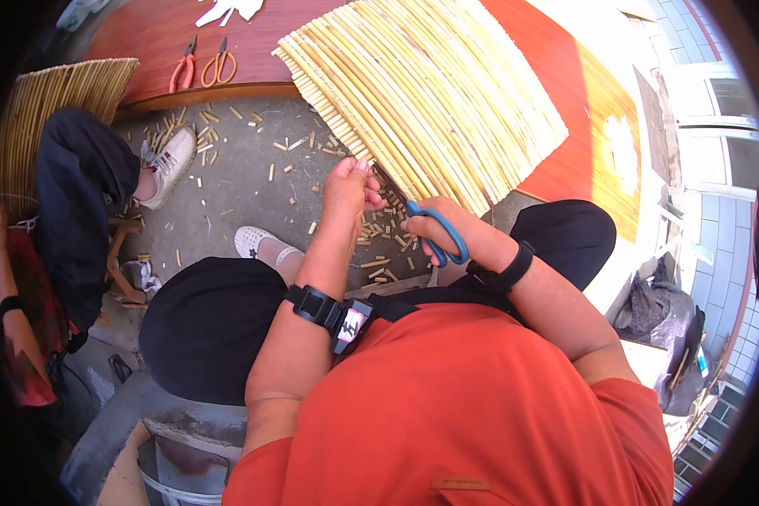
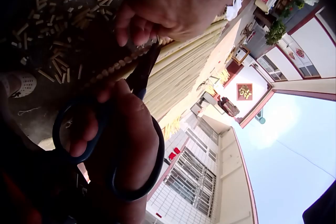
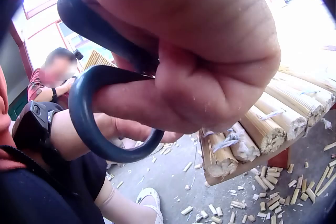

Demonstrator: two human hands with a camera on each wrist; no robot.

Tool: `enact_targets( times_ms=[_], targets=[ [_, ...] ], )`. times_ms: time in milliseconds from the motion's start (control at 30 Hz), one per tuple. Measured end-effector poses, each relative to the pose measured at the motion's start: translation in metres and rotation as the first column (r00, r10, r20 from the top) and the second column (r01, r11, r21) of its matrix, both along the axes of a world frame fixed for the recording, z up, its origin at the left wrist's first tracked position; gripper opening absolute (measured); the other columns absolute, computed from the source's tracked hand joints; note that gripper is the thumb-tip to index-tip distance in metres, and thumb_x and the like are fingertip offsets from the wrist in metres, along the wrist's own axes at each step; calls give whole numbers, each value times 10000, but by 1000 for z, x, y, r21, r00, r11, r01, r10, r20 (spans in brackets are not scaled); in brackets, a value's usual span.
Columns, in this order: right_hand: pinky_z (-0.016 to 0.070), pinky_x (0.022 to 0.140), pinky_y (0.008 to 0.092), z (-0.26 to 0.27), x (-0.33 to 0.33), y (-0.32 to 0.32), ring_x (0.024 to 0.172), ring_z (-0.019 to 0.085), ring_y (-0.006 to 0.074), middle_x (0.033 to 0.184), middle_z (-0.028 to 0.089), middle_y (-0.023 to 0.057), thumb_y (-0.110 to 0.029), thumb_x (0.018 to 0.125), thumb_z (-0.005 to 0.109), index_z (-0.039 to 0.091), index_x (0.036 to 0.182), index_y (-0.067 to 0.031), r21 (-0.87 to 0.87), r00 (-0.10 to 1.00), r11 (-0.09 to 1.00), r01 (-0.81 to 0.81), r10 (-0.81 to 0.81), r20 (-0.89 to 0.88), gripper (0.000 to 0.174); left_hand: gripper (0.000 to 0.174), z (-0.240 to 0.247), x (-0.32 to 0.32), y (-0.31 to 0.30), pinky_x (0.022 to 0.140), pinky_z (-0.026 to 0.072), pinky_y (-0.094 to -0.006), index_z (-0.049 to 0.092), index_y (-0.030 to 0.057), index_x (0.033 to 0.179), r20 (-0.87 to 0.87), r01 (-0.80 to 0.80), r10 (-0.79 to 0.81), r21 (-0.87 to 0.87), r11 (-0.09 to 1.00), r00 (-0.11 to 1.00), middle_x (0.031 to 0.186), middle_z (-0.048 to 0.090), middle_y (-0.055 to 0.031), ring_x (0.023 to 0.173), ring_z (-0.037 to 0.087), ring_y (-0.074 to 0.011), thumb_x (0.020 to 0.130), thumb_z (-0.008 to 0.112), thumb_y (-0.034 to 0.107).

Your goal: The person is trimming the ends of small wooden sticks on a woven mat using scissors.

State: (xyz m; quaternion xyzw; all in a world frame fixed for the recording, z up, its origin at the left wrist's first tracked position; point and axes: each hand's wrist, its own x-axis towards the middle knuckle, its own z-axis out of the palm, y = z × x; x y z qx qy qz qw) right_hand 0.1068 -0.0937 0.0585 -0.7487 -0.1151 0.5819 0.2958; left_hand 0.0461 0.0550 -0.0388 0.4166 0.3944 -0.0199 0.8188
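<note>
Your working piece, a broad mat of pale yellow reed sticks bound with cord (image 1: 430, 93), lies ahead of you across a glossy red-brown tabletop (image 1: 557, 76). Its floor-side edge runs slantwise, from far left to a nearer corner in front of your right hand (image 1: 464, 228).

Left hand (image 1: 346, 192): at that edge, fingers curled, thumb and forefinger pinching the rim of the mat, perhaps a binding cord there; the grip is too small and shaded to settle.

Right hand: fingers curled through and round the loops of blue-handled scissors with dark blades (image 3: 79, 113). The handles sit on your body side. The long axis points away from you and across to the left, and the blades reach to just beside your left fingertips. Your left fingers are nearer the pinched spot; your right hand is nearer the mat's close corner.

Edges: blunt-cut stick ends show beside your right hand, with a whitish knotted cord (image 3: 227, 140) over them. The mat bounds the blades on the far side.

Room: the widest opening is over the grey concrete floor (image 1: 244, 177), strewn with short reed offcuts (image 1: 375, 263). Between your two hands the gap is narrow, and the blades take up part of it.
</note>
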Motion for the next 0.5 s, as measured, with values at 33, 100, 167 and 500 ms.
enact_targets(
  times_ms=[33,100,167,500],
  targets=[
    [454,418,308,-1,0,-1,437,577,190,551,563,101,-212,845,508,545,732,33,21,1000,1000,-16,15,21,272,200,0,0,0,485,549,-318,508,65,826,1,1,-1,6,1000,1000,651,529,-32,465,506,-104,960,453,203],
    [449,417,310,0,-2,-1,432,572,185,547,559,100,-207,851,505,544,734,32,43,999,999,-32,30,44,269,200,1,-1,0,483,547,-316,510,64,826,3,3,-3,14,1000,1000,651,529,-32,463,505,-103,960,452,201],
    [453,420,304,4,-6,1,435,570,177,551,561,96,-202,855,504,548,737,28,-21,993,999,-44,47,108,263,198,3,-1,2,476,544,-312,511,65,829,2,10,-10,18,1000,1000,650,528,-32,455,501,-102,961,451,200],
    [478,440,294,4,-11,-8,479,606,190,595,595,102,-223,843,488,557,831,41,3,999,1000,26,-26,-46,273,205,-1,-2,1,470,541,-307,505,65,827,7,24,-24,33,999,1000,646,523,-31,448,498,-102,966,431,195]
  ],
)
